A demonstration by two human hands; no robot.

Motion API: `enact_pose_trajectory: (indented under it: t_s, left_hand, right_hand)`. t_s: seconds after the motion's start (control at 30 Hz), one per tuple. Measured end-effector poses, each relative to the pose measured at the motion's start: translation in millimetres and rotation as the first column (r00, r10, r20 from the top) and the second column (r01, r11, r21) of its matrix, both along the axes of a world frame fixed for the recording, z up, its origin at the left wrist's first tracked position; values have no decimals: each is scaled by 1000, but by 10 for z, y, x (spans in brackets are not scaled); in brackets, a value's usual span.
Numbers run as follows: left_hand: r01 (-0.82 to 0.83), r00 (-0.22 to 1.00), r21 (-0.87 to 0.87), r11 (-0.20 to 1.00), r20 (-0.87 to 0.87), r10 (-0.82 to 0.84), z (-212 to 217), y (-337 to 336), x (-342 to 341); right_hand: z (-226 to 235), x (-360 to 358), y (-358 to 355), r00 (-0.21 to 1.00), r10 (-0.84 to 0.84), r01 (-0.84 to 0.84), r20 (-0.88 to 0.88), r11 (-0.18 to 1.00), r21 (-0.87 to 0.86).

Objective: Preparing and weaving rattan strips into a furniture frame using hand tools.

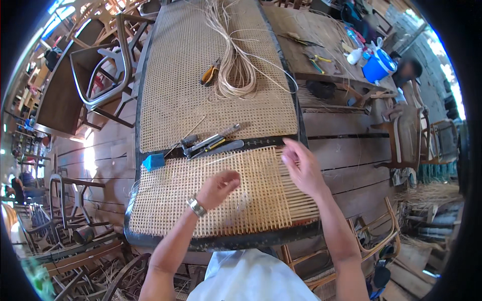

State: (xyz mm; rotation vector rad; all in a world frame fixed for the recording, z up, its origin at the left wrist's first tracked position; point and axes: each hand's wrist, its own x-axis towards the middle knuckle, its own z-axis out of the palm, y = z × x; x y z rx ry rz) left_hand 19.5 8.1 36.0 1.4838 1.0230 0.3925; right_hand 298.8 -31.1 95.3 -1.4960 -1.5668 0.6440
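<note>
A woven cane panel (175,210) lies on the dark-edged bench in front of me, with loose parallel strands (299,203) along its right side. Above its middle hangs my left hand (219,190), a watch on the wrist. Its fingers are curled in, slightly smeared; anything within them is hidden. My right hand (303,169) is over the panel's upper right corner, thumb and forefinger apart, and I see nothing between them. Just beyond the panel lie a hammer (189,144), a flat grey blade (228,147) and a blue block (153,161).
Farther up the bench, a coil of cane strands (236,70) rests beside orange-handled pliers (209,75) on another woven sheet (170,110). A side table at right carries yellow-handled pliers (318,62) and a blue cooler (377,67). Chair frames (108,95) stand at left.
</note>
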Motion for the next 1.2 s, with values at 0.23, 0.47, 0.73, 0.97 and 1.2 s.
enact_pose_trajectory:
  t_s: [0.23,0.47,0.73,0.97,1.2]
  left_hand:
    - [70,995,-186,980,86,-55,-56,30,-149]
    - [33,988,-285,958,154,12,-192,656,-392]
    - [-121,959,-269,955,217,182,-394,1792,-266]
    - [-170,901,-265,949,348,258,-281,2313,250]
    - [-134,811,-302,944,514,280,-250,2472,704]
  right_hand:
    - [-778,-641,2348,948,-46,43,316,999,19]
    - [-1016,-624,3102,826,224,122,517,825,-552]
    - [-1056,-138,2907,530,28,-206,-847,974,-96]
    - [-1161,-55,2881,482,-86,-209,-872,955,-209]
    - [-1250,55,2855,457,-77,-242,-886,948,-208]
